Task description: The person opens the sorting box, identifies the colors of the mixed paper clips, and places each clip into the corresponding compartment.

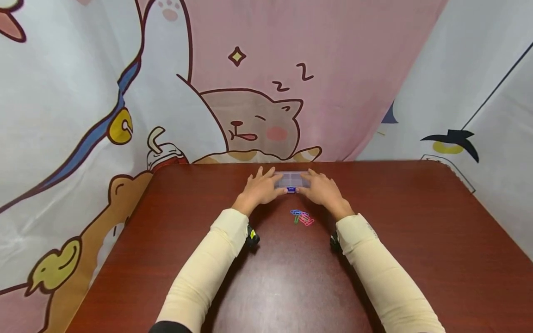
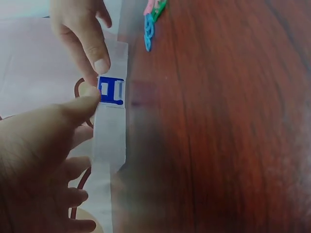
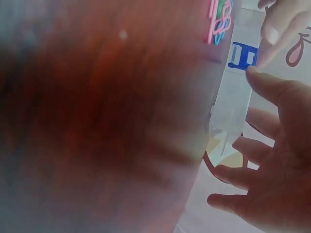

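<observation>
- Clear divided plastic box (image 1: pixel 287 180) is sitting upper ctr. of the head view, near the tabletop's (image 1: pixel 270 286) far edge, blue latch (image 1: pixel 291 190) facing the bottom of frame.
- L hand (image 1: pixel 261 188) is resting at the box's left side, fingers spread apart, thumb tip right by the latch.
- R hand (image 1: pixel 325 189) is matching on the right, fingers apart too, thumb at the latch's other corner; neither's clamping anything.
- Paper clips (image 1: pixel 304 217), pink/blue/green, are lying loose below the box, nr. frame ctr.
- Box is prob. weighing v. little; plastic's looking stiff, slick, maybe brittle at the latch.
- For grip, I'm favouring both short ends, thumbs pressing the latch gently, no hard squeezing.
</observation>
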{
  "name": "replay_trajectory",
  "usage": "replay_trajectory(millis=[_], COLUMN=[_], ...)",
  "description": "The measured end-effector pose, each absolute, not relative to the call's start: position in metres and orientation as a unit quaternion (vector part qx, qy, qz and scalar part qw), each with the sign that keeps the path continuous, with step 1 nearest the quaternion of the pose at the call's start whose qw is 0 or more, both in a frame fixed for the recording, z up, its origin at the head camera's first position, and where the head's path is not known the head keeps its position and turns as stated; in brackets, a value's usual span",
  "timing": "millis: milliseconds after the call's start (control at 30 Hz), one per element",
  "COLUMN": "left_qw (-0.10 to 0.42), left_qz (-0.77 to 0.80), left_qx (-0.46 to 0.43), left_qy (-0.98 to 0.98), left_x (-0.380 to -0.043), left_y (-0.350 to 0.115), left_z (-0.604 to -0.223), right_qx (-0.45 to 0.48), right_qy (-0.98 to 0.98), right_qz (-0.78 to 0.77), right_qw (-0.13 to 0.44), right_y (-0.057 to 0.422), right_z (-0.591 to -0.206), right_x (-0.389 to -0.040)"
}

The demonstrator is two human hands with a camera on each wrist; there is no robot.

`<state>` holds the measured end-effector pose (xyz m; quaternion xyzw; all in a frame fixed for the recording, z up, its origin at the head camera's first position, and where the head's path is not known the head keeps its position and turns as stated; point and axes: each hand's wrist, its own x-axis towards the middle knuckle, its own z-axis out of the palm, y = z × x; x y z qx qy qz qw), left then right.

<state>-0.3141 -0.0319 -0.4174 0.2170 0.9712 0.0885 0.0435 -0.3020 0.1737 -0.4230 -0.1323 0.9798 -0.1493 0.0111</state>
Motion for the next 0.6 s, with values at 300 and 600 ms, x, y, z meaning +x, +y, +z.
replay_trajectory(millis=[300,600], left_qw=[0.038,0.035], left_qz=[0.089,0.091], left_qx=[0.217,0.219], left_qy=[0.971,0.971], left_x=[-0.3207,-0.3218], left_y=[-0.0363,-0.0374], left_z=[-0.4181,-0.4205], right_qx=[-0.123,-0.120], right_qy=[0.982,0.979], right_qz=[-0.142,-0.161], right_qw=[0.022,0.041], right_y=[0.1746,0.1750], right_z=[-0.4170,-0.4201], right_x=[-0.3083,-0.3099])
